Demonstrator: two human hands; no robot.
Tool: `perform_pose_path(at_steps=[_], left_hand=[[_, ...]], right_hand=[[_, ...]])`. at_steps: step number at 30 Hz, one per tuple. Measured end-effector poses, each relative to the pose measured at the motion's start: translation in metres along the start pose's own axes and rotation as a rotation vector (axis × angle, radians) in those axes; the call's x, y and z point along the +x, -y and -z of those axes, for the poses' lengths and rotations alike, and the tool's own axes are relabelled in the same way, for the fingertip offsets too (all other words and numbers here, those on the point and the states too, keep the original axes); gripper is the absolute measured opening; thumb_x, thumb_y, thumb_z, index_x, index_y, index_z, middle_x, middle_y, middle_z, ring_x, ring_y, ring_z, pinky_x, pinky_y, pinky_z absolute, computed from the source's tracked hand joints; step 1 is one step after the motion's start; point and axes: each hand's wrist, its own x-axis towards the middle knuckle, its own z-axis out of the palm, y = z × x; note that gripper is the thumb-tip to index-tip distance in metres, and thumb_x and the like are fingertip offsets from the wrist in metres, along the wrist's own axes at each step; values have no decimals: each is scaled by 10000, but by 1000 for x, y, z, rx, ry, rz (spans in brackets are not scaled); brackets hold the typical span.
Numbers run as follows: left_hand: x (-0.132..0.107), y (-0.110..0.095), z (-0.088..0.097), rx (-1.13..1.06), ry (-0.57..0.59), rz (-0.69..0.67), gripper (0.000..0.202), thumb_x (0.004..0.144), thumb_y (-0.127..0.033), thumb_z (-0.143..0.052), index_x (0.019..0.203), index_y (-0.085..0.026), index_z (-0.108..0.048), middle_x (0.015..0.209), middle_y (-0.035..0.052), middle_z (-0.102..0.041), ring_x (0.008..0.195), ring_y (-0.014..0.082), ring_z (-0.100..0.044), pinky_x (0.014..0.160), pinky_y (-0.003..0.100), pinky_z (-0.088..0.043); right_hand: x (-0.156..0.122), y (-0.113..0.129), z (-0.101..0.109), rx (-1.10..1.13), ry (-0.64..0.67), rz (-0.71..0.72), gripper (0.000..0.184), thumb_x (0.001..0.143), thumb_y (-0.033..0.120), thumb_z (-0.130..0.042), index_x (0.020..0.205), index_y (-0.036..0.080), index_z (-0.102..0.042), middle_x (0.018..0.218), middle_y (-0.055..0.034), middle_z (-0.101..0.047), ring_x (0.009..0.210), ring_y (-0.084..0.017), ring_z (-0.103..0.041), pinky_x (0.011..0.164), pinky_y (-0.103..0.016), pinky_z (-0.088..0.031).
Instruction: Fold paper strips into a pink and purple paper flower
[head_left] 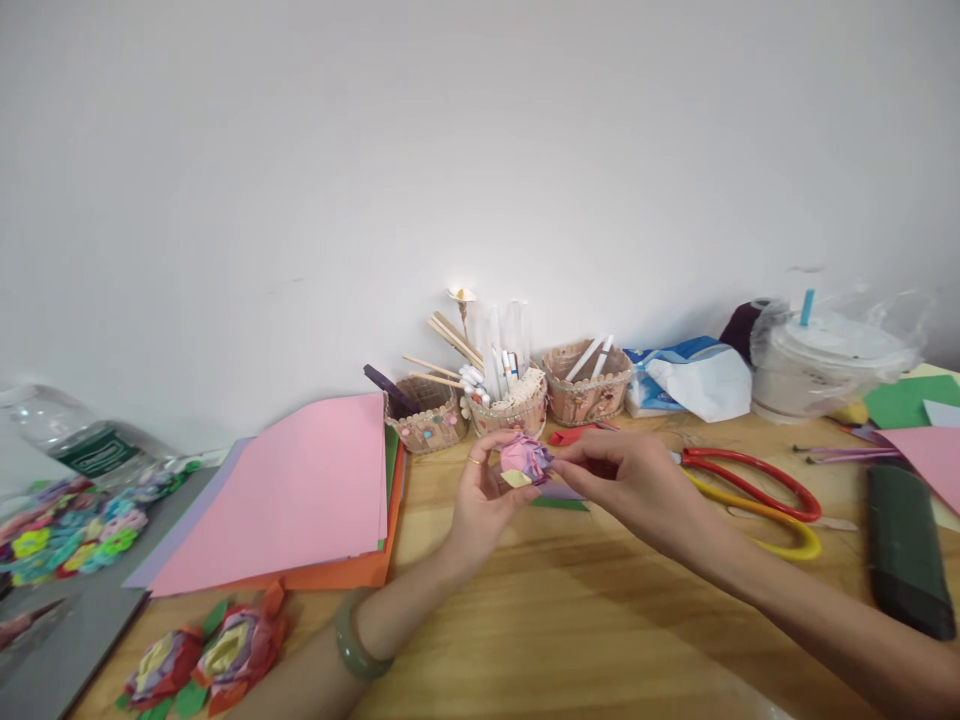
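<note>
A small paper flower [519, 458] in pink and purple, with a pale yellow piece at its lower edge, is held up over the wooden table. My left hand [482, 500] wraps its fingers and thumb around the flower's left side. Thumb and forefinger of my right hand [626, 475] pinch the purple paper at its right edge. Behind and below the hands lie scraps of red paper [574, 435] and green paper [562, 504], partly hidden. Two finished-looking paper flowers [240, 645] with red, purple and yellow petals rest at the lower left.
Coloured paper sheets [300, 490] are stacked at left, beside a plastic bottle [97, 440]. Decorated baskets [589, 385] with pens and sticks line the wall. Scissors [757, 485], a lidded cup [817, 365], a tissue pack [694, 375] and a dark case [907, 545] are at right.
</note>
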Motion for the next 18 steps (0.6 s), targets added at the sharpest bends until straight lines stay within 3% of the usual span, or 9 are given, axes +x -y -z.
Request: perform_pose_path(at_steps=[7,10,12,18], left_hand=[[-3,-4,2,-201,68,310,448,714,-353,-639,1115,-245,-472,953,41,-621,735,150,-620,629,263,-477],[-3,-5,3,-298,77,418,375,739,-470,-567,977,-180,-544,806,46,-646,666,154,-619,592,264,-473],[-2,-5,3,-338,96,470,414,750,-537,-507,900,-157,-571,781,55,-647,641,154,-615,579,266,-475],[0,-4,3,-404,157,531,504,767,-593,-420,929,-149,-598,811,78,-664,613,145,-607,564,260,-484]], right_hand=[[-1,4,4,57,-95,117,207,807,268,-497,733,176,-668,710,-36,-660,630,-146,-557,565,-253,-399],[0,1,4,60,-137,127,200,809,274,-494,769,177,-665,719,-43,-647,621,-146,-544,541,-254,-389],[0,-1,3,80,-149,107,200,810,277,-492,807,174,-664,739,-49,-641,636,-150,-544,542,-256,-393],[0,-6,1,106,-81,154,196,837,262,-484,897,204,-661,720,-20,-582,623,-124,-505,535,-239,-372]])
